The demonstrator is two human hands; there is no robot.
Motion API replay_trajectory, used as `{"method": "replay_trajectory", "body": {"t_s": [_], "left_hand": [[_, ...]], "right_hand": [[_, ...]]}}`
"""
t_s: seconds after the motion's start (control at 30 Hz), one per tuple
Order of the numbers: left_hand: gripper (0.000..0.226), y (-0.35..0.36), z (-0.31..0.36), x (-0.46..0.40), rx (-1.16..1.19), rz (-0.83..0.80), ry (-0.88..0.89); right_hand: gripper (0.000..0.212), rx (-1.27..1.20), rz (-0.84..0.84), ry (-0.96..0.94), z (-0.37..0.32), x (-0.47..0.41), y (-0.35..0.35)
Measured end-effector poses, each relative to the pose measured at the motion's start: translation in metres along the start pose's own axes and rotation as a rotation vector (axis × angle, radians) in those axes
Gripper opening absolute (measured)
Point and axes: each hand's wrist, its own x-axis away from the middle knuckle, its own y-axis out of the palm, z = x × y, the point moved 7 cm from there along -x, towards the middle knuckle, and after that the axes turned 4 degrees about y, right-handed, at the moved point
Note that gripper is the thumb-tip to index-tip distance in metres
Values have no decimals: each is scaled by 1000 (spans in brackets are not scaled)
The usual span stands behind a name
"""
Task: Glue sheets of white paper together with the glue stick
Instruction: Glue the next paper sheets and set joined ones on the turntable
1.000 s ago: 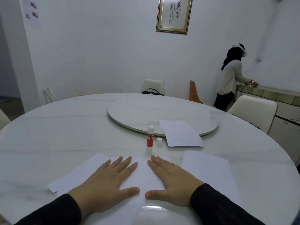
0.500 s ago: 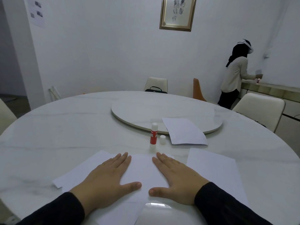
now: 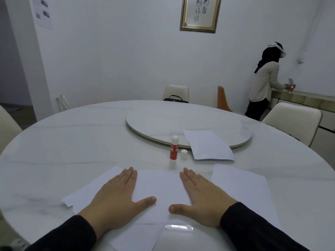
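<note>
The left hand is lying flat on the stacked white sheets at the near edge of the round desk, fingers pressed together and stretched forward, thumb splayed toward the middle. It is pinching nothing. A loose corner of the lower sheet is sticking out to the left of that hand; if the palm is pushing outward, that sheet is likely to skew under the top one and the glued edges will set crooked.

Between the hands the top sheet is lying bare, and any trapped air or wet glue there could wrinkle if the pressure is uneven.

The right hand is mirroring the left, flat, fingers together, thumb pointing inward, holding nothing. Just beyond the fingertips the glue stick is standing upright with its cap off beside it; a forward sweep of either hand could be knocking it over, and left uncapped it may be drying out.

To the right, a separate sheet is lying beside the right forearm, and a sleeve dragging across it could be shifting it. Another sheet is overhanging the turntable rim.
</note>
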Motion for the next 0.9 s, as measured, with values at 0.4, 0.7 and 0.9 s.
{"method": "replay_trajectory", "body": {"t_s": [0.4, 0.7, 0.9], "left_hand": [[110, 0, -1, -3, 42, 21, 4], [105, -1, -1, -2, 81, 41, 19], [103, -2, -1, -2, 98, 43, 21]], "right_hand": [[109, -240, 57, 130, 18, -23, -35], [40, -793, 70, 301, 24, -36, -49], [41, -1077, 74, 439, 38, -22, -42]]}}
